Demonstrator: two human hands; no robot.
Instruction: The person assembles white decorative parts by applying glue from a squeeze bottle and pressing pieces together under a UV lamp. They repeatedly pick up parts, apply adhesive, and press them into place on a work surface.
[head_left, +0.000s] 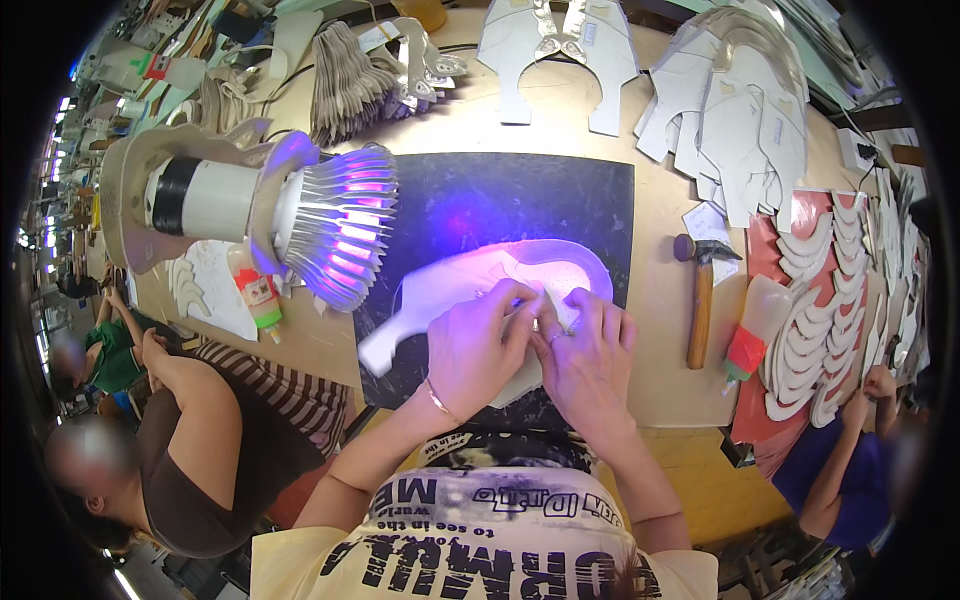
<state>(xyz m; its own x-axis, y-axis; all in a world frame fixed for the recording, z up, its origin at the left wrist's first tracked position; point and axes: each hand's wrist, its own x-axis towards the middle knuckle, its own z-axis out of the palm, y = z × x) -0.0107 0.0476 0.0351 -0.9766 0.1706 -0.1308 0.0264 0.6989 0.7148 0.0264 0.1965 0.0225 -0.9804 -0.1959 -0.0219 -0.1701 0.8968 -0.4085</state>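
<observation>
A pale shoe upper piece lies across the black mat under purple light, its curved far edge showing a violet rim. My left hand pinches the near middle of it, thumb and fingers closed together. Right beside it my right hand is closed on the same piece, fingers bent and thumb almost touching my left fingertips. A smaller pale flap sticks up between the two hands; my fingers hide how it joins the rest. Part of the piece hangs below my hands toward the mat's near edge.
A large finned lamp stands at the left above the mat. A wooden-handled hammer and a glue bottle lie right; another glue bottle is left. Stacked upper pieces fill the back. People sit at both sides.
</observation>
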